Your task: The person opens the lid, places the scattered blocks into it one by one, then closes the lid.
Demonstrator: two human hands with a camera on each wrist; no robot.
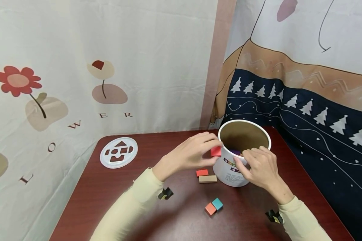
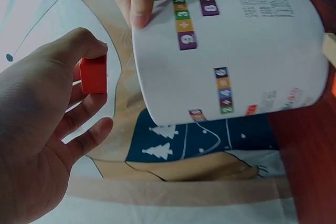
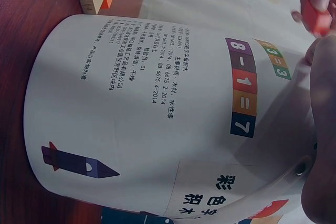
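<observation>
My left hand (image 1: 193,152) pinches a red block (image 1: 216,151) between thumb and fingertips, at the left side of the white bucket's rim. In the left wrist view the red block (image 2: 93,75) sits under the thumb, apart from the bucket wall (image 2: 262,56). My right hand (image 1: 260,167) grips the near right rim of the bucket (image 1: 229,175), its thumb against the outer wall. The bucket stands upright and lidless; something purple shows inside, but most of its contents are hidden.
Left of the bucket's base lie a flat red block (image 1: 202,172) and a tan block (image 1: 207,179). Nearer are an orange block (image 1: 210,209) and a teal block (image 1: 217,204), side by side. A white lid with cut-out shapes (image 1: 118,164) lies at the table's far left.
</observation>
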